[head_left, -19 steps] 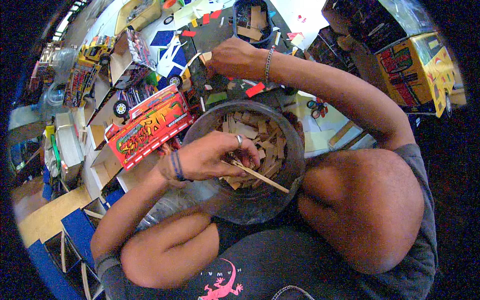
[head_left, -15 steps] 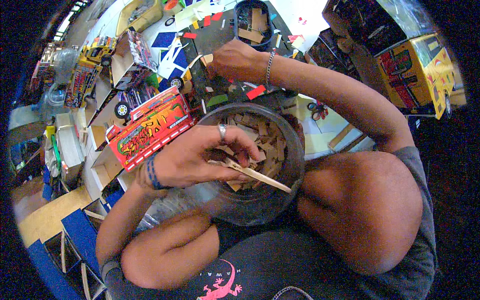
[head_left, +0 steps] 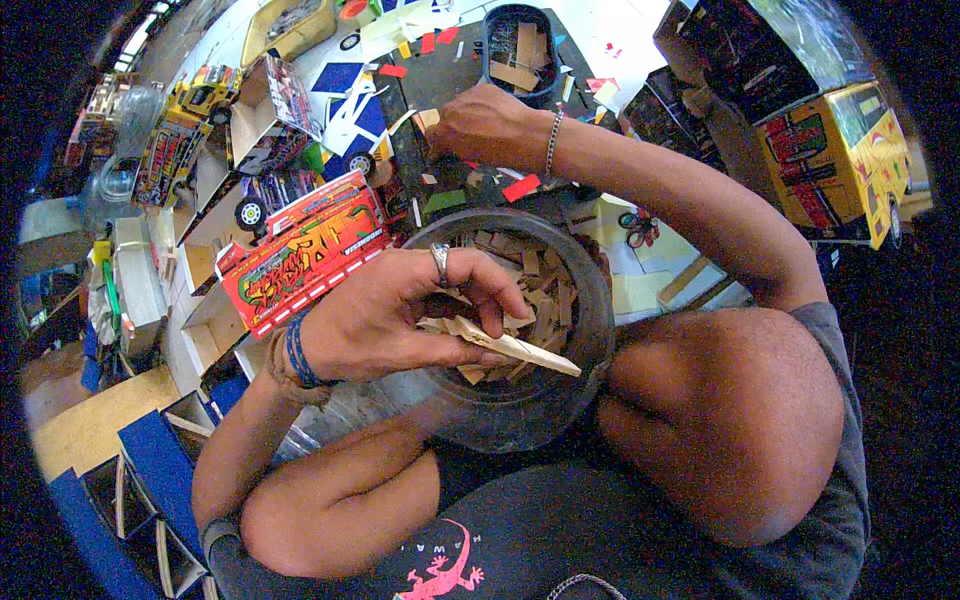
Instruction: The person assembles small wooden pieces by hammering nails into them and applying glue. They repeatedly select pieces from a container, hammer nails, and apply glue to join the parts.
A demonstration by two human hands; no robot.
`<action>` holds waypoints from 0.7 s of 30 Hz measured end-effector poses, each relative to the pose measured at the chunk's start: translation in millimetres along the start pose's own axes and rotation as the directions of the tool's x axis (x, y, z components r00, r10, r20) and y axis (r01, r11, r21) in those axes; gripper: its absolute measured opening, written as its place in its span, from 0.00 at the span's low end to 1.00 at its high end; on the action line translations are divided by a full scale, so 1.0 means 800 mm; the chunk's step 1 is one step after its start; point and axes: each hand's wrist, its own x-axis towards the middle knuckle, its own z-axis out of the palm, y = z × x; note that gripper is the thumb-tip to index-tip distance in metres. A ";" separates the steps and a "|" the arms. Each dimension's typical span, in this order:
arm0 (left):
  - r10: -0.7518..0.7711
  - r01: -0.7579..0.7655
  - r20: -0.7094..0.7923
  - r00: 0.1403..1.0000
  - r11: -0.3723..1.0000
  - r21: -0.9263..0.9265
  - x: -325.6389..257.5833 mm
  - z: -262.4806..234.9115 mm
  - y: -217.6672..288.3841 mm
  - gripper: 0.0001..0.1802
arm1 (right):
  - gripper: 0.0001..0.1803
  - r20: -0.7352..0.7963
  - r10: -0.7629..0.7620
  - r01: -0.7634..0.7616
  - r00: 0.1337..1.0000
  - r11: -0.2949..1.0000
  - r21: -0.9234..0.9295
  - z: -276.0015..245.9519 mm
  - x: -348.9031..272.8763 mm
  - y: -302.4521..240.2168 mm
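Note:
My left hand (head_left: 400, 310) is closed in a pinch on a few thin wooden strips (head_left: 525, 352), held over a clear round tub (head_left: 590, 400). Inside the tub lie several small flat wood pieces (head_left: 545, 300). My right hand (head_left: 485, 125) reaches across to the dark work board (head_left: 440, 90), its fingers curled and mostly hidden behind the hand. A small tan piece (head_left: 430, 118) shows at those fingertips; I cannot tell whether it is held. Just left of my left hand stands a red toy truck box (head_left: 305, 255) with painted graffiti-style lettering.
A dark oval tub (head_left: 520, 50) with wood scraps stands on the board among paper offcuts. A red-handled pair of scissors (head_left: 638, 228) lies right of the clear tub. Yellow toy trucks (head_left: 840, 160) flank both sides, and blue-topped wooden boxes (head_left: 160, 460) sit at lower left.
The whole view has shifted slightly, so things at the back appear farther right. The strips in my left hand lie a little flatter. My right hand stays over the board.

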 end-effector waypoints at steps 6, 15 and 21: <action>0.025 -0.025 -0.002 1.000 0.999 0.045 0.001 0.001 0.000 0.17 | 0.06 0.044 0.019 -0.018 0.999 1.000 -0.009 0.002 0.000 0.001; 0.090 -0.087 -0.013 0.996 0.982 0.166 0.004 -0.004 -0.008 0.16 | 0.07 0.024 0.022 -0.022 0.999 0.999 0.026 0.002 0.001 0.000; -0.381 0.311 -0.029 0.924 0.793 -0.523 -0.007 -0.003 -0.032 0.16 | 0.07 0.026 0.039 -0.041 0.999 0.997 0.062 0.000 0.000 0.000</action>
